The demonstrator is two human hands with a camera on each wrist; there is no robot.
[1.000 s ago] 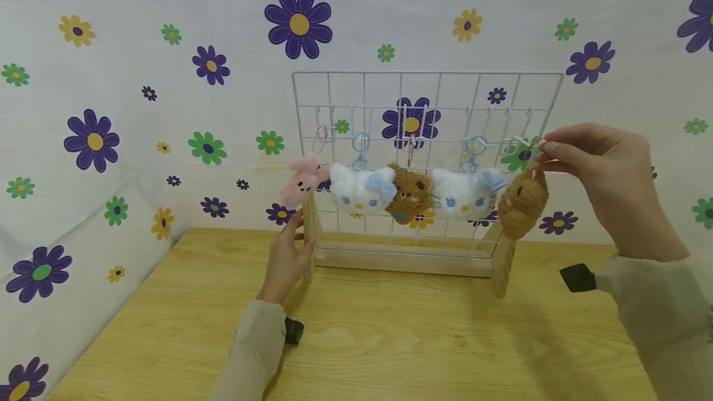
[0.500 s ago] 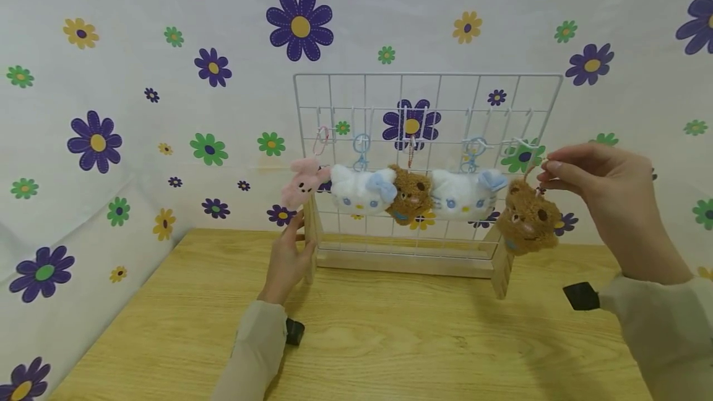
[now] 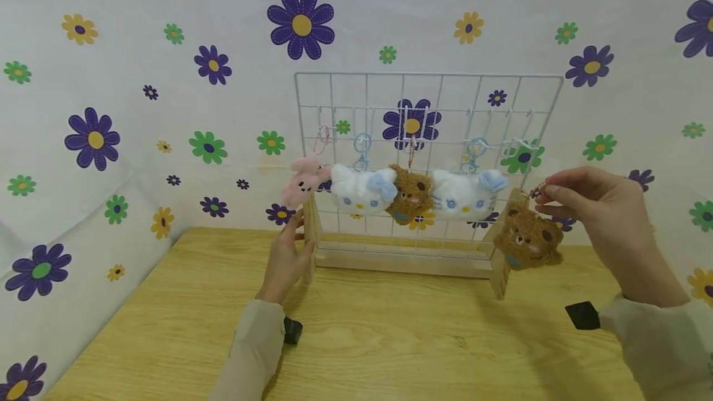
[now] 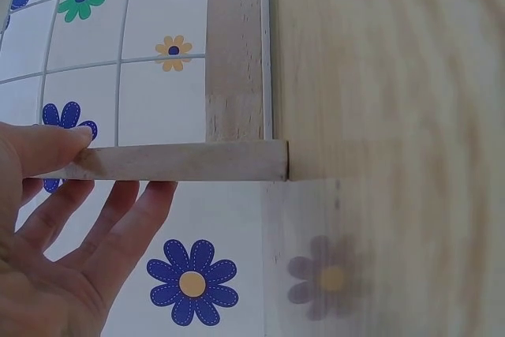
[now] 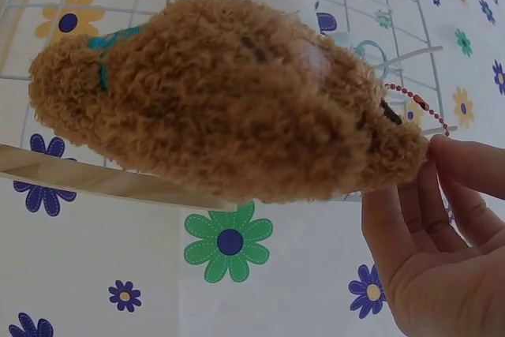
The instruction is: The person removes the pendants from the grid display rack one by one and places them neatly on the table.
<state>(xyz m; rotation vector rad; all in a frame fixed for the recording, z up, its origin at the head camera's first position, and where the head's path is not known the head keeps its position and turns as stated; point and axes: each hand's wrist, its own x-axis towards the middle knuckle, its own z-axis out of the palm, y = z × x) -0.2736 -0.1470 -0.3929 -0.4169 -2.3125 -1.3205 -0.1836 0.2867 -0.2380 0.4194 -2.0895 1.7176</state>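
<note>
"How do the fingers stand?"

"On my feed, the right hand (image 3: 604, 221) pinches the chain (image 5: 420, 103) between thumb and fingertips. The brown bear (image 3: 529, 240) hangs just below and left of them, by the lower right corner of the rack (image 3: 403, 264), clear of the hook (image 3: 520, 142) above."

"Nearer hand?"

"The right; I see the left hand (image 3: 286, 262) curled round the wooden leg (image 4: 189, 162) at the rack's left edge."

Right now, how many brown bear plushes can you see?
2. One brown bear plush hangs on the rack between the white cat plushes; the right hand holds the other bear by its chain. No others show.
</note>
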